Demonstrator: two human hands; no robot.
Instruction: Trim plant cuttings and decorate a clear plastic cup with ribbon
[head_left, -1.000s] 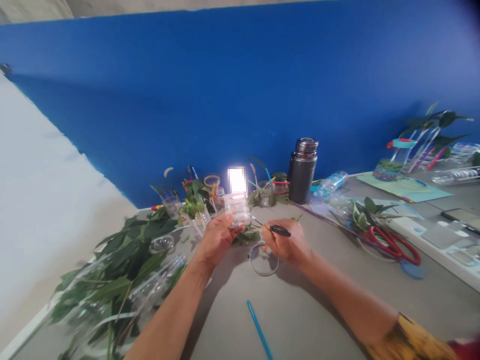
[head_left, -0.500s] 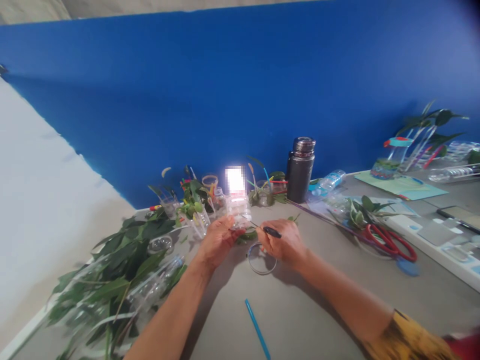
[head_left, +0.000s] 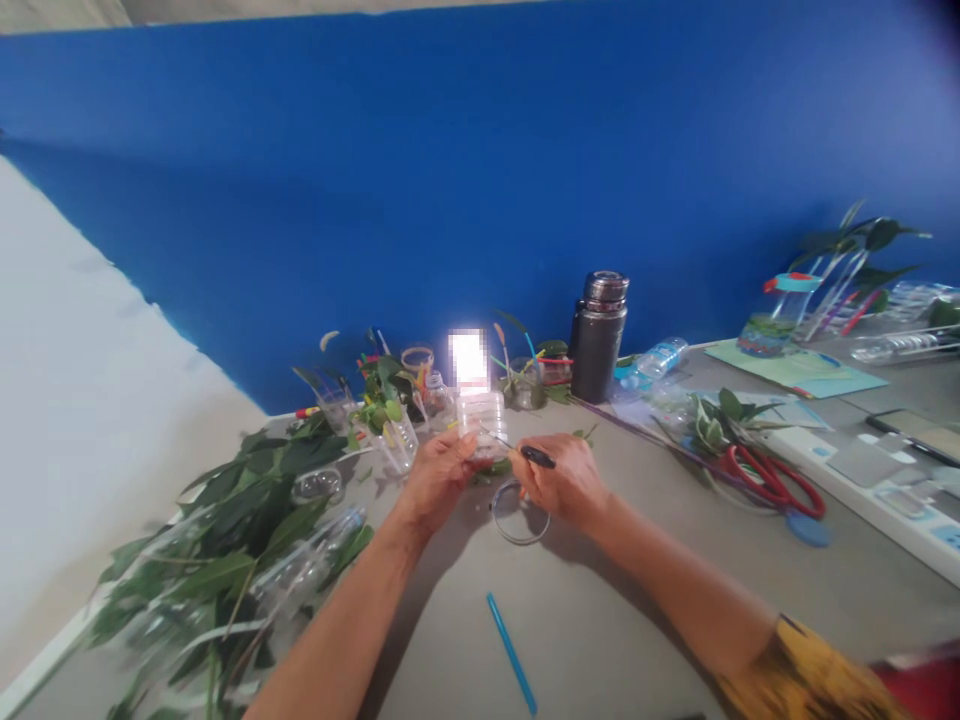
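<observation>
My left hand [head_left: 439,478] is closed around the lower side of a clear plastic container [head_left: 484,412], which looks like a cut bottle piece. Closed in my right hand [head_left: 559,480] is a tool with a black handle [head_left: 537,457] and a thin metal shaft. The shaft points left to the container's wall; whether its tip goes through the plastic I cannot tell. A clear ring-shaped piece [head_left: 520,541] lies on the table under my right hand. Closer to me lies a blue straw [head_left: 511,652].
Leaves and plastic scraps [head_left: 225,560] are heaped at left. A bright light [head_left: 469,360] glows behind the container. A dark thermos [head_left: 598,340] stands at the back. Red-handled scissors [head_left: 776,482], a white power strip [head_left: 870,500] and a plastic bottle [head_left: 660,362] lie to the right.
The clear container stands a little higher and more plainly in view between my hands. The tool stays pointed at it. The whole view has shifted slightly.
</observation>
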